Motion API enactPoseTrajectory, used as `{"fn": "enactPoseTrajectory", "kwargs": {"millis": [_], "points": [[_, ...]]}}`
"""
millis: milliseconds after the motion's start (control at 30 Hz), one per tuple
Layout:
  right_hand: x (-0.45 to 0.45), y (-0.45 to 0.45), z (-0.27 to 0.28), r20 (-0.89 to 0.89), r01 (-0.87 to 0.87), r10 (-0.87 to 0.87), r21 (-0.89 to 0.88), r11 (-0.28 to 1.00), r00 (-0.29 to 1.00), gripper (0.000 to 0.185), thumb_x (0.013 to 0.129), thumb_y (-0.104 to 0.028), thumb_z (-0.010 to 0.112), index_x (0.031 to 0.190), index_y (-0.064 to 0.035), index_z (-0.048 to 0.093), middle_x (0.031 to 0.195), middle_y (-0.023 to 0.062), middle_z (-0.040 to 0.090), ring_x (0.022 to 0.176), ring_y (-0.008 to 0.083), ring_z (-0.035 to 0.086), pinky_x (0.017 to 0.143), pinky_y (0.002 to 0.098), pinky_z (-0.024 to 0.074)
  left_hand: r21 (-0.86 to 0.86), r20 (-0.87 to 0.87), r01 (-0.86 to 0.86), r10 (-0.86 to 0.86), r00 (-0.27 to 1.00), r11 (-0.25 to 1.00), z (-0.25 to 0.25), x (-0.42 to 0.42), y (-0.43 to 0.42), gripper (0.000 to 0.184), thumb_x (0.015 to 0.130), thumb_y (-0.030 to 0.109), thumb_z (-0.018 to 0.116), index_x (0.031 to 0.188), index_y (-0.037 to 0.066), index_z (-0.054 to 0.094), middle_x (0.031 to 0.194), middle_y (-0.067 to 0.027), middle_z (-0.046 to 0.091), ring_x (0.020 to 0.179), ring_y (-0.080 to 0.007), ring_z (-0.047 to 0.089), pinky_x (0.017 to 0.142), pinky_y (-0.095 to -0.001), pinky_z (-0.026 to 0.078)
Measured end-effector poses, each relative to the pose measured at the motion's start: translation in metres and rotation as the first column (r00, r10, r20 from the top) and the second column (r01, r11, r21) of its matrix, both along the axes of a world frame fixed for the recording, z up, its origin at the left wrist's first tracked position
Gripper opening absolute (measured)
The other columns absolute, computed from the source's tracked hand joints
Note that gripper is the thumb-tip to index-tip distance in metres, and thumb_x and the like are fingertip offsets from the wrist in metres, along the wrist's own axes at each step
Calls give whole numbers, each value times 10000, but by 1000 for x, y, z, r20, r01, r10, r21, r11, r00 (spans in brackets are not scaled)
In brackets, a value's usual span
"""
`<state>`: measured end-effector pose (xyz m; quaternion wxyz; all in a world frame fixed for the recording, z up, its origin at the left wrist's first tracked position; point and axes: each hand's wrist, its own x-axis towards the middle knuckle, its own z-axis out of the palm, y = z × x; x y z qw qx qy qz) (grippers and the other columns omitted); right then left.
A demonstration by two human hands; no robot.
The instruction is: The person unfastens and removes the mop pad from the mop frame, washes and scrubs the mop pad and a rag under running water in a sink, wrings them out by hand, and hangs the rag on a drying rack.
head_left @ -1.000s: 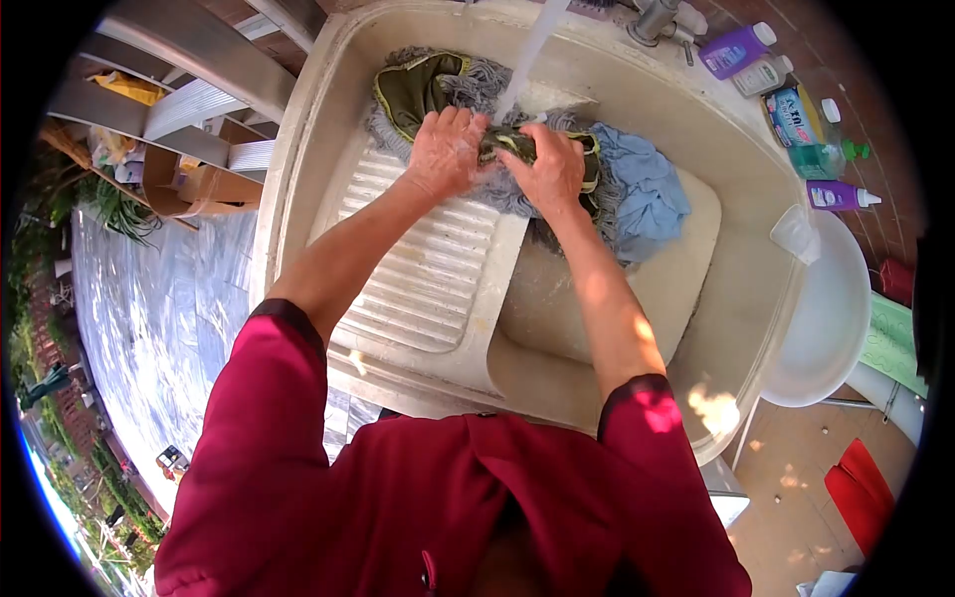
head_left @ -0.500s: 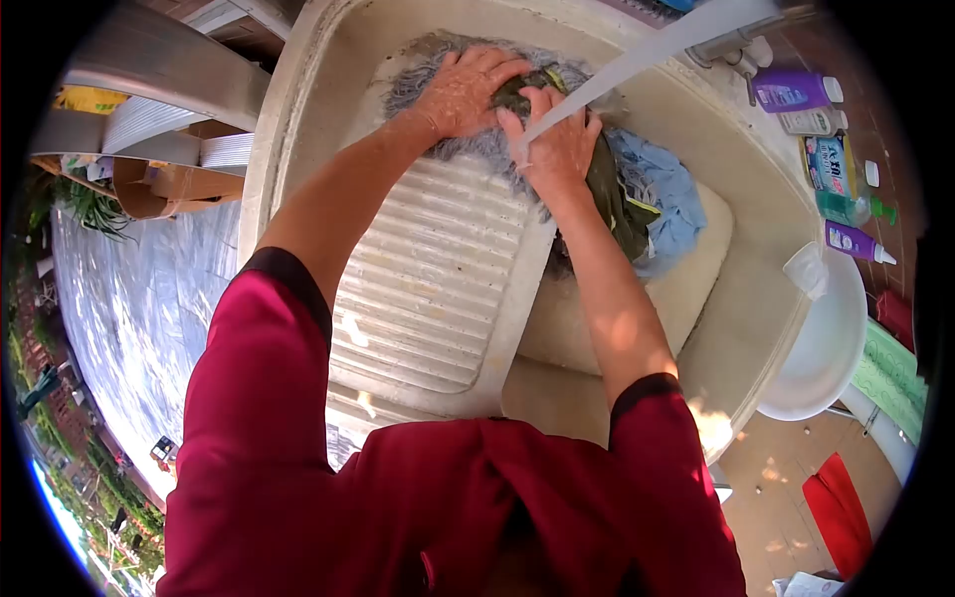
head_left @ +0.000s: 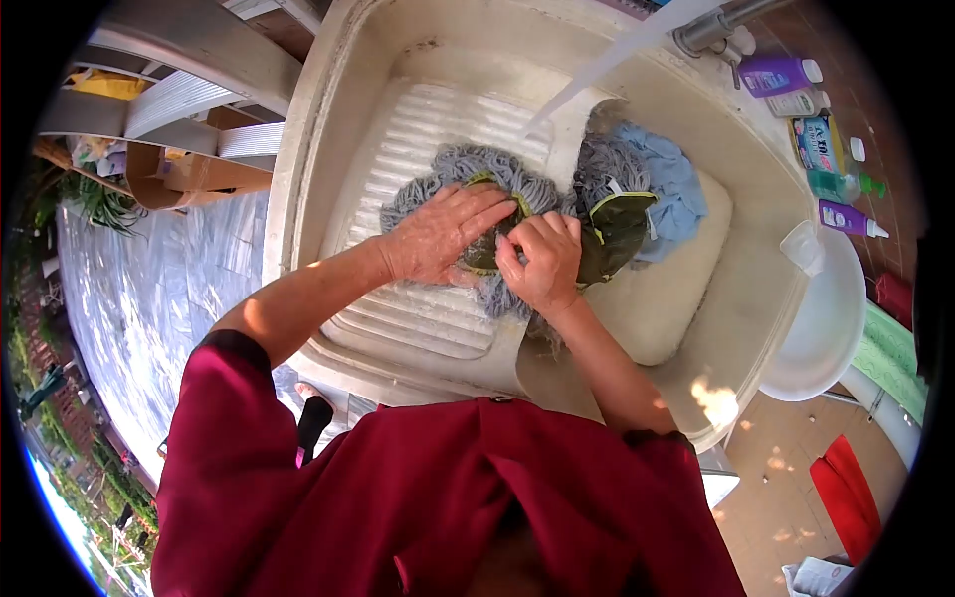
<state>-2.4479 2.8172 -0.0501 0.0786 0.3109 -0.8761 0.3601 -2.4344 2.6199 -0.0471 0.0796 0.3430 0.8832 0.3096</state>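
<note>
A wet mop pad [head_left: 487, 161] with grey yarn strands and a dark green, yellow-edged backing lies on the sink's ribbed washboard [head_left: 413, 320]. My left hand [head_left: 443, 237] lies flat over it, fingers stretched out and pressing down. Beside it, my right hand [head_left: 545, 261] is closed, its curled fingers gripping the pad's edge. More grey strands and a dark green flap [head_left: 623, 221] spill over the washboard's right side; whether they belong to the same pad I cannot tell. Next to them is a light blue cloth [head_left: 678, 194]. Water [head_left: 607, 75] streams from the tap above.
The stone sink's rim [head_left: 284, 234] surrounds the work. A metal tap [head_left: 706, 32] juts in at the top right. Several bottles, including a purple bottle [head_left: 781, 75], line the right ledge. A white basin [head_left: 821, 333] stands right, and a metal ladder [head_left: 194, 50] at upper left.
Both hands have drawn the mop pad down the washboard towards me, out from under the water stream. My right hand has curled its fingers onto the pad; the left stays flat.
</note>
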Motion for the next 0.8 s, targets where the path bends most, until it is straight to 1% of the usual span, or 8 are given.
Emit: {"fn": "enactPoseTrajectory", "kwargs": {"millis": [33,100,267,367,467,600,700,800], "points": [[-20,-3,-13,-53,37,-38,-13,999,998,194,660,-131,662,619,-107,473,623,20,478,642,220,479,641,359,334,70,-36,-2,5,999,998,-11,-25,0,947,635,496,705,1359,46,294,1325,-168,375,1246,-351,349,1021,-453,280],[-75,-12,-37,-181,174,-169,12,985,969,165,697,-164,646,634,-119,500,642,23,519,669,235,506,654,368,340,-78,-90,-112,105,990,991,-31,-80,3,869,662,450,711,1338,71,320,1300,-142,419,1206,-310,399,1005,-430,301],[-164,-24,-76,-322,409,-357,107,906,877,141,746,-239,619,676,-127,569,712,21,604,731,243,538,689,406,333,-76,-279,-329,296,914,941,-78,-156,8,797,692,370,699,1359,156,318,1332,-102,403,1234,-266,378,1019,-437,295],[-162,-23,-79,-336,417,-365,95,904,868,157,756,-262,622,682,-130,579,712,18,605,751,248,537,701,407,329,-174,-281,-403,347,895,898,-68,-146,14,739,749,333,662,1371,146,309,1373,-82,370,1280,-300,322,1050,-450,260],[-166,-21,-77,-346,410,-358,90,907,867,178,768,-289,624,684,-137,585,711,18,605,762,255,532,712,404,326,-163,-309,-573,510,803,803,-57,-109,23,738,762,332,659,1383,155,302,1413,-88,325,1314,-312,270,1067,-456,235],[-162,-20,-78,-288,399,-359,91,912,888,202,781,-322,624,693,-142,595,721,18,611,769,260,524,723,403,322,-248,-237,-561,512,826,790,-43,-53,-7,700,784,283,637,1387,170,300,1433,-101,294,1330,-323,239,1072,-447,232],[-162,-19,-79,-263,394,-361,85,915,895,210,784,-335,623,703,-143,603,736,16,619,780,255,520,728,402,319,-334,-329,-709,628,705,622,-25,-29,-48,622,777,190,631,1342,147,374,1390,-106,365,1306,-328,289,1049,-443,278],[-159,-18,-73,-220,384,-348,146,912,911,125,775,-279,599,780,-154,610,796,-4,633,816,244,539,741,409,336,-240,-345,-761,680,647,603,1,-13,-40,539,763,99,619,1275,124,454,1328,-103,443,1269,-328,352,1019,-433,327]]}}
